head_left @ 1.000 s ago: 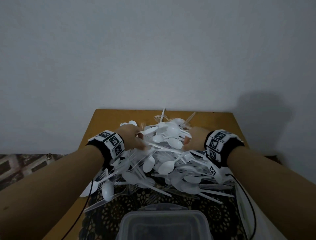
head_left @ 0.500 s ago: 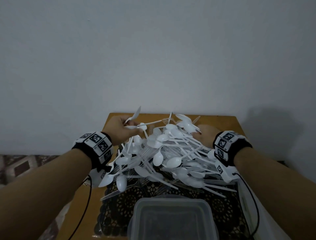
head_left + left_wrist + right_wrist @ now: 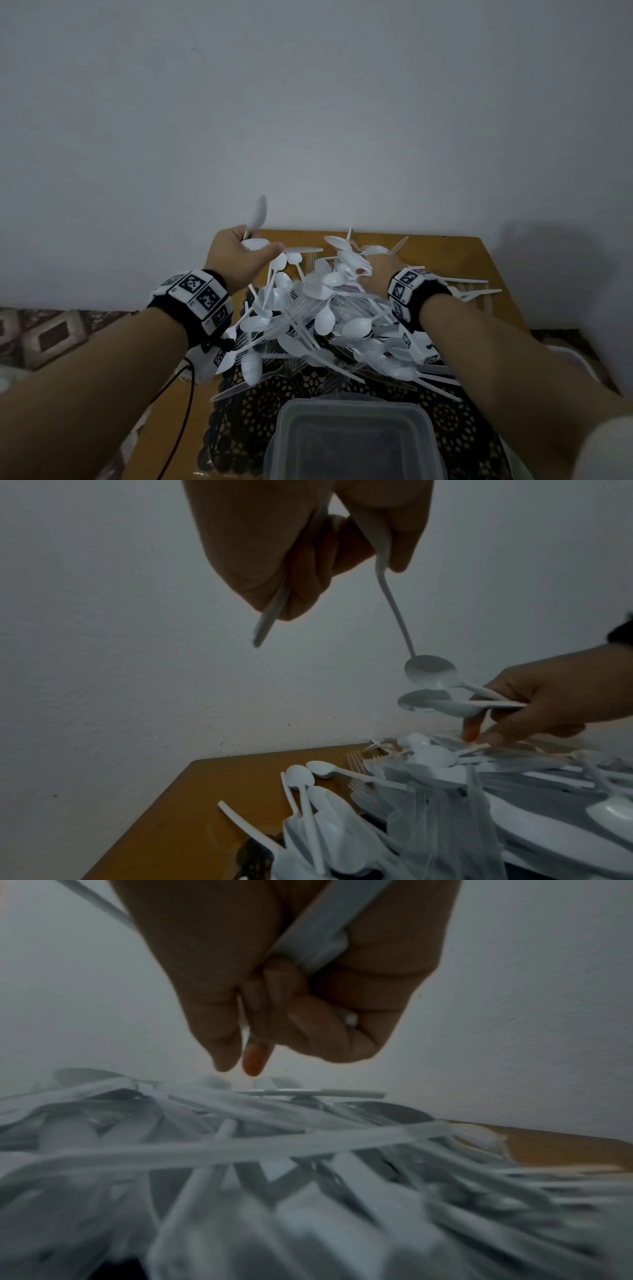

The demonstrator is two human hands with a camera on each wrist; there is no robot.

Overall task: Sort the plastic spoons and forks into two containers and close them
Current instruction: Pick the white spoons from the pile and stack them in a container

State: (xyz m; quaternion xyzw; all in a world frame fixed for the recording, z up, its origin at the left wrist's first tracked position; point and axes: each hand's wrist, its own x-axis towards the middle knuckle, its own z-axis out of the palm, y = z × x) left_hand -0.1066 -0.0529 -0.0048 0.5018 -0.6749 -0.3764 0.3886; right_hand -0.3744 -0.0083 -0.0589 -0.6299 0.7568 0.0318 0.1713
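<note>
The left hand (image 3: 239, 255) grips white spoons (image 3: 255, 219) at ten o'clock from the big pile (image 3: 308, 315). The right hand (image 3: 376, 274) grips more spoons at two o'clock. A closed container (image 3: 352, 442) sits at six o'clock.

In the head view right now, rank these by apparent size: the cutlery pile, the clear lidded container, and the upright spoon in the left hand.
1. Cutlery pile, spreading widest across the table.
2. Clear lidded container; it sits nearest the camera and is cut off by the frame, so its rank against the pile is unsure.
3. Upright spoon held in the left hand, clearly smallest.
</note>
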